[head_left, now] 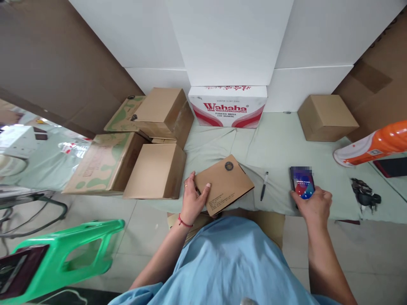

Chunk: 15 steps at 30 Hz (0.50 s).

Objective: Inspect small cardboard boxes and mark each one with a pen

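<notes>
My left hand (194, 199) grips the left edge of a brown kraft notebook (225, 182), thumb on its cover and fingers along the side. The notebook is closed and lies at a slant near the table's front edge, with a dark round mark and small print on it. On the right, my right hand (316, 203) holds a smartphone (303, 183) by its lower end, thumb and fingers at either side. The phone's screen is lit, and its top part is blurred out. Between notebook and phone lies a pen (264, 186), touched by neither hand.
Several cardboard boxes (154, 171) stand at the left. A white and red Wahaha carton (228, 106) is at the back, with another brown box (327, 117) to its right. An orange bottle (375, 144) and keys (365, 195) are at the right. A green stool (73, 258) stands at lower left.
</notes>
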Available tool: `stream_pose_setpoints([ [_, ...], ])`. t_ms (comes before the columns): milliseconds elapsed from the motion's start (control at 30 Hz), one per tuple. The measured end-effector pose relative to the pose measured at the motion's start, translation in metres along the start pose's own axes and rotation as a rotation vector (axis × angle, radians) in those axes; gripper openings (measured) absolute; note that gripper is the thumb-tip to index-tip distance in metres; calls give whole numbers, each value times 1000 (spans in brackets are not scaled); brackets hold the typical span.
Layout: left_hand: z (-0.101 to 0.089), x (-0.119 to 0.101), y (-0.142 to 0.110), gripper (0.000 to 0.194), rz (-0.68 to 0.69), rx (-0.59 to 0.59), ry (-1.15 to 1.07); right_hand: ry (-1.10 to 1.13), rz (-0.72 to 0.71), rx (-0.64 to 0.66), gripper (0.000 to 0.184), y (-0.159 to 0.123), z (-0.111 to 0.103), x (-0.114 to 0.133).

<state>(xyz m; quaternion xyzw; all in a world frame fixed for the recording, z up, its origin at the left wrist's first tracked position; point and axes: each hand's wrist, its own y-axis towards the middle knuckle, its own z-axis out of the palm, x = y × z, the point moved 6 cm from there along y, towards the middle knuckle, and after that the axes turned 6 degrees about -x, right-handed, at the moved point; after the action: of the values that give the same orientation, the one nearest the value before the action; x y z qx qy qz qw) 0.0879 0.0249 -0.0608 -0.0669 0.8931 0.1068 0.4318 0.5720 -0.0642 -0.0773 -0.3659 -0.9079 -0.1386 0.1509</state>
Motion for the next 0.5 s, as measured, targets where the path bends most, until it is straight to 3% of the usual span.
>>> stream_pose_setpoints([
  [133,-3,5,-1,78,-63,60,-45,-51,19,-46,86,11,-9,3],
  [233,-7,9,-1,74,-120,83,-56,155,-130,-104,77,3,-18,40],
  [300,-8,8,-2,66,-132,105,-65,372,-223,93,65,-18,-7,76],
  [367,-6,3,-5,58,-134,139,-90,570,-267,459,60,-52,14,115],
  [400,-6,-1,-7,55,-135,154,-107,637,-267,575,65,-70,21,131],
  [500,-9,-14,-13,53,-138,164,-155,845,-172,657,84,-105,28,161],
])
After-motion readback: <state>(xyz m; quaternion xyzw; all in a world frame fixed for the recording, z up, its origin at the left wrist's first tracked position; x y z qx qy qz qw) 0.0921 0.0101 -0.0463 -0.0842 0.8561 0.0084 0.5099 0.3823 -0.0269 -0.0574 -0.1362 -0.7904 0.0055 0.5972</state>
